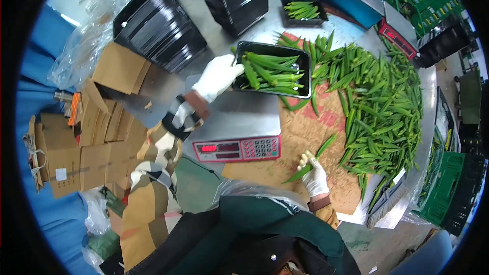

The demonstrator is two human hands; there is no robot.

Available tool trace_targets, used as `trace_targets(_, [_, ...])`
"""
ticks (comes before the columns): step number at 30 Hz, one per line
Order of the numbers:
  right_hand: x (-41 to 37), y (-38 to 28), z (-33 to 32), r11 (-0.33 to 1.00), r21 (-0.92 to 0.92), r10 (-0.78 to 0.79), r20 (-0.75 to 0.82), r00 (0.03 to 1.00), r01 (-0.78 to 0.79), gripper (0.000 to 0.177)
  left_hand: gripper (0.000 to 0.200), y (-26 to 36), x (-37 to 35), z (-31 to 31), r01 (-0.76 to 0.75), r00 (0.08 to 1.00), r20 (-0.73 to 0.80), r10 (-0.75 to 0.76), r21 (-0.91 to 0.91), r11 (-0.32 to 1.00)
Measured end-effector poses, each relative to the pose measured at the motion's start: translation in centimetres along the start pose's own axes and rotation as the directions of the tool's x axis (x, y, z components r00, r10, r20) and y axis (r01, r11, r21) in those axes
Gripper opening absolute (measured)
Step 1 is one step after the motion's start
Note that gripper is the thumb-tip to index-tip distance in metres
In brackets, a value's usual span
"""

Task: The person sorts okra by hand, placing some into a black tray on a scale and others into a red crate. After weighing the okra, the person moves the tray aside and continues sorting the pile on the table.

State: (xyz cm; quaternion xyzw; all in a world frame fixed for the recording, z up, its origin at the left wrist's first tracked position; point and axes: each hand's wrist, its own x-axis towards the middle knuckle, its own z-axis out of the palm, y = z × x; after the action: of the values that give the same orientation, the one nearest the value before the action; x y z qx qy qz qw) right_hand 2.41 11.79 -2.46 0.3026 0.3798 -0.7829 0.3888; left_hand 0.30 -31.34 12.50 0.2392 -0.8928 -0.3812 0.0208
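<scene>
A: What does each hand have?

B: The white-gloved left hand (219, 77) is closed over the left rim of a shallow black rectangular plastic tray (272, 50), just to its right. The white-gloved right hand (314, 176) is loosely curled around slender green okra (326, 145); whether that is one pod or two, I can't tell.

A: How would a pod handle?

B: Light, I'd judge: firm, a little fuzzy, apt to bruise or snap if bent. Pinch it softly around the middle.

A: And the tray?

B: Probably thin and springy, so the rim may flex under load. A second hold on the opposite rim would steady it.

A: What's in the containers?

B: The held tray carries okra laid roughly side by side, with some bare base showing. Farther ahead, a small black plastic tray (305, 22) holds more. Directly ahead of the left hand stands a tall glossy black plastic stack (234, 0), apparently nested trays. Right of the right hand spreads a big loose green okra heap (382, 117).
</scene>
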Motion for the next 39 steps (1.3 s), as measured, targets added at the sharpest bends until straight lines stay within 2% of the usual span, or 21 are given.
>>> trace_targets(2, [0.0, -0.4, 0.0, 1.0, 0.006, -0.014, -0.013, 1.0, 0.014, 0.037, 0.022, 1.9, 5.7, 2.1, 0.03, 0.999, 0.05, -0.016, -0.294, 0.955])
trace_targets(3, [0.2, -0.6, -0.1, 1.0, 0.011, -0.024, -0.006, 1.0, 0.024, 0.037, 0.021, 1.5, 9.3, 2.6, -0.364, 0.922, 0.164, 0.351, 0.058, 0.93])
trace_targets(4, [0.2, -0.9, -0.3, 0.999, 0.017, -0.036, -0.001, 0.999, 0.036, 0.037, 0.02, 1.1, 12.8, 3.2, -0.708, 0.704, 0.252, 0.664, 0.324, 0.628])
trace_targets(5, [0.1, -1.2, -0.5, 0.998, 0.022, -0.051, 0.003, 0.999, 0.051, 0.036, 0.019, 2.2, 15.5, 4.5, -0.323, 0.925, 0.172, 0.338, -0.106, 0.94])
trace_targets(6, [-0.1, -1.4, -0.7, 0.997, 0.028, -0.067, 0.007, 0.998, 0.067, 0.036, 0.018, 2.4, 18.7, 6.4, 0.184, 0.958, 0.283, -0.039, -0.508, 0.841])
trace_targets(7, [-0.2, -1.7, -0.9, 0.996, 0.035, -0.083, 0.011, 0.996, 0.083, 0.036, 0.018, -0.2, 24.2, 9.4, -0.011, 0.98, 0.18, 0.08, -0.356, 0.935])
trace_targets(8, [-0.5, -1.9, -1.3, 0.994, 0.04, -0.098, -0.018, 0.995, 0.099, 0.036, 0.028, 1.4, 25.5, 9.0, -0.286, 0.947, 0.204, 0.25, 0.169, 0.943])
trace_targets(9, [-0.8, -2.1, -1.5, 0.992, 0.05, -0.112, -0.042, 0.993, 0.114, 0.035, 0.04, 2.7, 27.1, 8.8, -0.451, 0.884, 0.222, 0.412, 0.639, 0.623])
trace_targets(11, [-1.3, -2.2, -2.1, 0.99, 0.059, -0.126, -0.083, 0.989, 0.131, 0.035, 0.04, 3.3, 29.9, 9.9, -0.329, 0.943, 0.131, 0.305, 0.495, 0.804])
trace_targets(12, [-1.4, -2.2, -2.6, 0.989, 0.056, -0.129, -0.099, 0.987, 0.135, 0.036, 0.038, 3.7, 30.6, 10.4, -0.083, 0.995, 0.071, 0.074, 0.134, 0.988])
trace_targets(13, [-1.4, -2.1, -2.9, 0.989, 0.052, -0.128, -0.115, 0.985, 0.135, 0.037, 0.036, 4.0, 31.2, 10.9, 0.158, 0.987, 0.006, -0.162, -0.273, 0.949])
trace_targets(14, [-1.3, -2.0, -3.2, 0.989, 0.057, -0.131, -0.124, 0.984, 0.139, 0.037, 0.033, 4.7, 30.9, 11.0, 0.297, 0.952, 0.168, -0.254, -0.697, 0.652])
trace_targets(18, [-1.6, -1.8, -2.8, 0.99, 0.037, -0.131, -0.146, 0.981, 0.138, 0.036, 0.033, 6.5, 27.2, 8.3, 0.258, 0.966, 0.172, -0.193, -0.647, 0.718])
trace_targets(20, [-1.5, -1.7, -1.7, 0.99, 0.021, -0.137, -0.129, 0.982, 0.141, 0.036, 0.038, 7.4, 22.9, 5.4, -0.085, 0.996, -0.047, 0.071, -0.593, 0.8])
trace_targets(21, [-1.5, -1.7, -1.4, 0.99, 0.011, -0.14, -0.11, 0.984, 0.142, 0.035, 0.041, 7.6, 20.6, 3.4, -0.256, 0.961, -0.2, 0.189, -0.403, 0.879])
trace_targets(24, [-1.3, -1.7, -0.9, 0.99, 0.008, -0.14, -0.083, 0.987, 0.141, 0.032, 0.047, 8.2, 12.5, -4.0, -0.457, 0.745, -0.519, 0.419, 0.061, 0.888])
trace_targets(28, [-1.6, -1.6, -0.2, 0.987, -0.002, -0.158, -0.061, 0.985, 0.159, 0.028, 0.037, 5.3, 4.2, -13.9, -0.23, 0.395, -0.77, 0.501, 0.445, 0.866])
trace_targets(29, [-1.6, -1.4, -0.4, 0.987, -0.008, -0.162, -0.056, 0.985, 0.161, 0.028, 0.04, 2.2, 3.1, -16.8, 0.024, 0.39, -0.712, 0.585, 0.642, 0.766])
trace_targets(31, [-1.6, -0.7, -0.9, 0.985, -0.006, -0.173, -0.027, 0.985, 0.173, 0.028, 0.044, -4.1, 0.8, -20.2, 0.2, 0.547, -0.745, 0.381, 0.558, 0.805])
trace_targets(33, [-2.6, -0.5, 0.0, 0.982, -0.041, -0.183, -0.044, 0.982, 0.182, 0.027, 0.042, -10.6, -0.3, -22.6, 0.178, 0.692, -0.673, 0.261, 0.51, 0.842])
trace_targets(39, [-3.8, 0.6, -0.5, 0.978, -0.053, -0.205, -0.014, 0.979, 0.204, 0.027, 0.031, -16.2, 1.8, -26.0, -0.049, 0.729, -0.675, 0.11, 0.109, 0.993])
